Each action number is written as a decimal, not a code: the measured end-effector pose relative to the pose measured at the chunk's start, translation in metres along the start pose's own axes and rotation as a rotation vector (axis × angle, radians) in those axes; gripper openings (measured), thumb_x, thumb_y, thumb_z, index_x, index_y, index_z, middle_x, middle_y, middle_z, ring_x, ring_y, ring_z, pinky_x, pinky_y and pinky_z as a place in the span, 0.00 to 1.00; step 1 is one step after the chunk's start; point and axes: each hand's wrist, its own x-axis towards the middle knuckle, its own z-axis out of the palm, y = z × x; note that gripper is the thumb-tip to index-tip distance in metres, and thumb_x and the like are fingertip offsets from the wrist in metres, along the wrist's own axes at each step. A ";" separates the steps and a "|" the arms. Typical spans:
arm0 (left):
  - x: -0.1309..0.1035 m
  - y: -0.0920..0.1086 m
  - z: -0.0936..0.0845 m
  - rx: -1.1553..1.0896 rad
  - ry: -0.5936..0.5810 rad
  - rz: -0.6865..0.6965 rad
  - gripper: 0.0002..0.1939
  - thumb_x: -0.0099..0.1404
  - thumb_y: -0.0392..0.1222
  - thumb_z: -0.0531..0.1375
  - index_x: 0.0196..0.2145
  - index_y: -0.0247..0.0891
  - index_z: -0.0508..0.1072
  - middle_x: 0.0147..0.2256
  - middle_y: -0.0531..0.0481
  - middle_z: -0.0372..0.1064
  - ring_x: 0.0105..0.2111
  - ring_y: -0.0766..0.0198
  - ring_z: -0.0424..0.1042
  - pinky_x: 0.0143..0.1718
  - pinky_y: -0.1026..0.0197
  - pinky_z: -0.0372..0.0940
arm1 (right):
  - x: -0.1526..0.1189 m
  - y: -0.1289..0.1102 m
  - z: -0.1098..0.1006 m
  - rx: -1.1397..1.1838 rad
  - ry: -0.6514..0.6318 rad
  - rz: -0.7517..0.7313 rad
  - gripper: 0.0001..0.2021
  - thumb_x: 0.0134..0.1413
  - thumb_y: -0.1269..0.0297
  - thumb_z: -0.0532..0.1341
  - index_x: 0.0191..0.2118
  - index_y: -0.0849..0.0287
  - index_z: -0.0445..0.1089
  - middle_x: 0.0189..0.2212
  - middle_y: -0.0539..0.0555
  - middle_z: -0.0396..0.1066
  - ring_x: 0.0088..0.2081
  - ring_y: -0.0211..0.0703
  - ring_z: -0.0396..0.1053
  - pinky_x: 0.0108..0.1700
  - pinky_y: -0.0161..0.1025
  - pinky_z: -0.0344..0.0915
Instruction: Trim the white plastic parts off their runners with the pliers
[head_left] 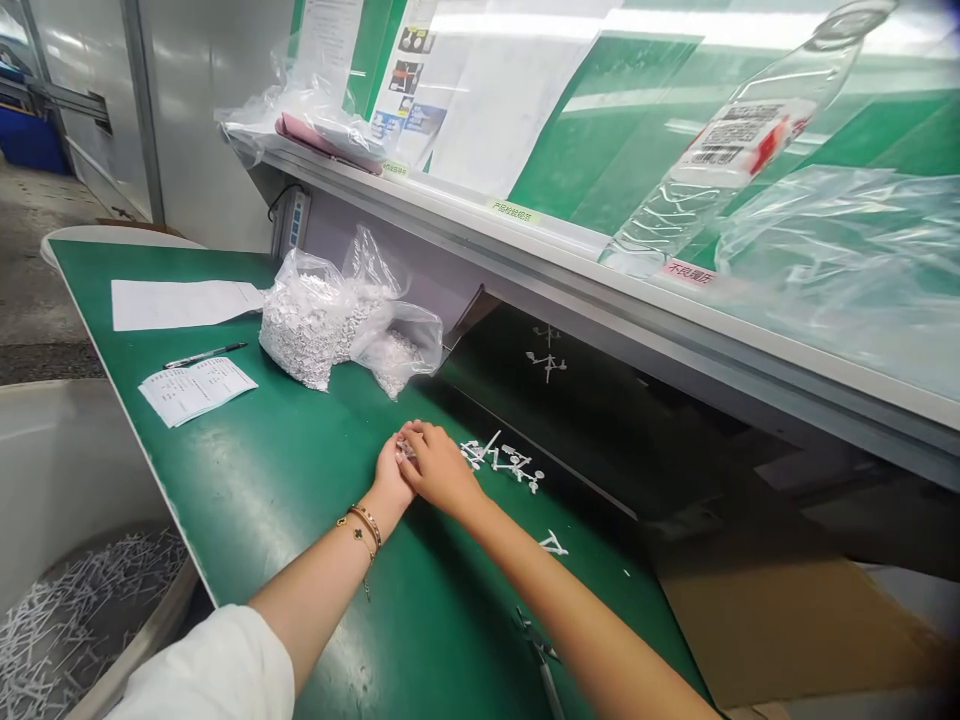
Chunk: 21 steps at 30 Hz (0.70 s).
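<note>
My left hand (391, 468) and my right hand (439, 465) meet above the green table (300, 500). The left is cupped, palm up, with small whitish pieces (407, 449) in it. My right hand lies over it, its bent fingers at the pieces; whether it grips any is hidden. Just right of the hands, white branched plastic parts (510, 462) lie on the table. A few more white sticks (553, 543) lie nearer me. Beyond the hands stand a large clear bag of small white pieces (304, 315) and a smaller one (397, 350).
Papers (196, 388) and a pen (204, 356) lie on the left. Metal pliers (544, 655) rest near my right forearm. A shelf edge (525, 240) carries a clear bottle (735, 150). At lower left is a bin (45, 430) with white sticks; cardboard (787, 630) stands at lower right.
</note>
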 end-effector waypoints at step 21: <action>-0.006 0.003 0.003 -0.028 0.113 0.010 0.18 0.62 0.50 0.45 0.40 0.38 0.68 0.43 0.46 0.64 0.36 0.65 0.66 0.33 0.64 0.59 | 0.174 0.004 -0.042 0.096 0.487 -0.147 0.07 0.61 0.66 0.45 0.36 0.58 0.57 0.35 0.55 0.58 0.40 0.45 0.59 0.44 0.41 0.59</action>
